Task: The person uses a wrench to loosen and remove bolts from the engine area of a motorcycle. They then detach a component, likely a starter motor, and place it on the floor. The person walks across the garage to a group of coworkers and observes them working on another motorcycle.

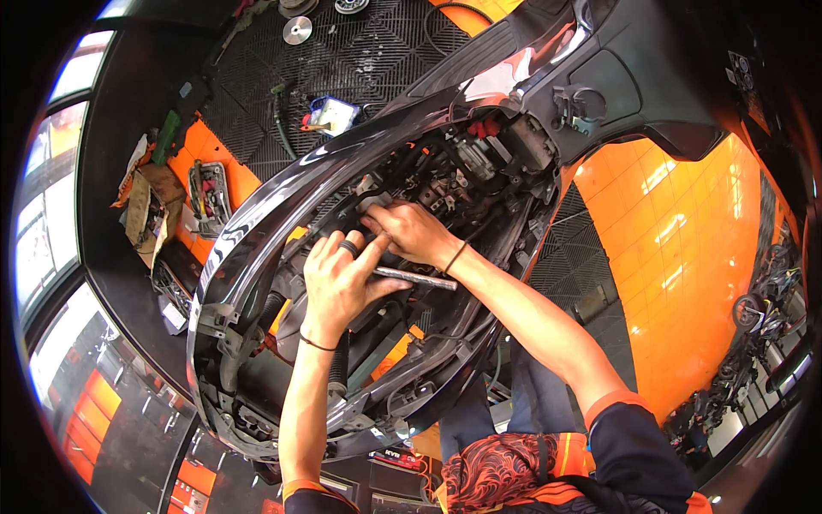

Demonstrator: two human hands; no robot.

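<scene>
Both my hands are inside the open body of a dark scooter [325, 163]. My left hand [338, 278], with a black ring on one finger, is closed around a metal tool handle [419, 277]. Its knurled end sticks out to the right past my thumb, and its other end is hidden by my hand. Just beyond, my right hand [413, 230] is closed with its fingertips pressed together at a small dark grey piece [373, 204]; what exactly it grips is hidden. Engine parts [449, 190] lie uncovered beyond my right hand.
Glossy body panels rim the opening. A tool case [210, 199] and an open cardboard box [154, 214] lie on the floor at left. A white container [332, 116] stands on the black mat [248, 103], with a metal disc [297, 31] farther back. Several dark parts line the far right.
</scene>
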